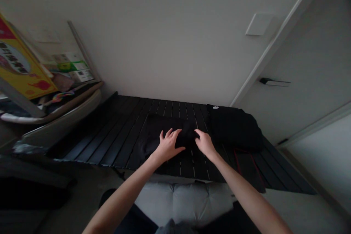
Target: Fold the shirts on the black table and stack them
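Note:
A dark black cloth garment [164, 135] lies spread on the black slatted table [109, 142], and its exact shape is hard to tell. My left hand [168, 146] rests on its near part with the fingers spread. My right hand [205, 143] lies flat at the garment's right side, fingertips on the cloth. Neither hand is gripping anything. To the right, a bulkier folded black cloth pile [234, 128] sits against the wall, and a thin red cord [244, 164] lies on the slats below it.
A grey padded cushion [183, 203] sits below the table's near edge. On the left, a curved chair [60, 117] holds a yellow printed box [20, 62] and papers. A white door with a lever handle [274, 82] stands at the right, and a wall stands behind the table.

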A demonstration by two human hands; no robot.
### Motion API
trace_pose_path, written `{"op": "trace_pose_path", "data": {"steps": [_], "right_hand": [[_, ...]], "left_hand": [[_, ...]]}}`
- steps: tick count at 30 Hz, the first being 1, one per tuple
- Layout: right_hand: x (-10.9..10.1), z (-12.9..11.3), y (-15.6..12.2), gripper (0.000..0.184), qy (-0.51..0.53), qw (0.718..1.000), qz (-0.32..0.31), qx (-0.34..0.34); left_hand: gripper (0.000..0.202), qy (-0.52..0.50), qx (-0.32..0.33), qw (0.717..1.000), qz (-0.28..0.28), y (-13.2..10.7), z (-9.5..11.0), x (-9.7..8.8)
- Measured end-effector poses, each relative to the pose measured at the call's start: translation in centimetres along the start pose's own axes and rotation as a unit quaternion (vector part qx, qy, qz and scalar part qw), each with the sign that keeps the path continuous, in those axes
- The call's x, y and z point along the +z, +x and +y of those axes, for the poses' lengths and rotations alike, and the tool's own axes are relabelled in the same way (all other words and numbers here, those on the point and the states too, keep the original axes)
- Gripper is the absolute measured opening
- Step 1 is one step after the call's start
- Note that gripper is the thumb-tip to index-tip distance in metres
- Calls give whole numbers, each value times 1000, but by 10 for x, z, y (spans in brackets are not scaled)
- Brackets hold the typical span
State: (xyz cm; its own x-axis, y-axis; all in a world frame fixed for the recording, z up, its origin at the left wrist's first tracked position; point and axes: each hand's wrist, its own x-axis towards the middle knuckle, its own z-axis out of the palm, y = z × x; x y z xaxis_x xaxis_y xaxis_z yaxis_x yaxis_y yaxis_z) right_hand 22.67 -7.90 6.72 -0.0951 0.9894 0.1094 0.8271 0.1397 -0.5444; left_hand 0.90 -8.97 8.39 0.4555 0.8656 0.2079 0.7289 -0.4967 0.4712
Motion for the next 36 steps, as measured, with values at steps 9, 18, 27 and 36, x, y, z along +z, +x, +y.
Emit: {"op": "trace_pose_path", "data": {"steps": [9, 18, 27, 36], "right_hand": [[6, -25, -28, 87, -262, 959, 28, -105], [32, -89, -29, 42, 65, 974, -11, -217], [-23, -71, 33, 46, 511, 838, 179, 65], [-24, 20, 74, 58, 136, 913, 264, 280]], "left_hand": [[55, 128, -114, 982, -85, -68, -41, -19], [21, -11, 20, 993, 117, -55, -11, -63], [71, -34, -49, 956, 286, -57, -37, -52], [54, 39, -174, 968, 179, -53, -66, -11]]}}
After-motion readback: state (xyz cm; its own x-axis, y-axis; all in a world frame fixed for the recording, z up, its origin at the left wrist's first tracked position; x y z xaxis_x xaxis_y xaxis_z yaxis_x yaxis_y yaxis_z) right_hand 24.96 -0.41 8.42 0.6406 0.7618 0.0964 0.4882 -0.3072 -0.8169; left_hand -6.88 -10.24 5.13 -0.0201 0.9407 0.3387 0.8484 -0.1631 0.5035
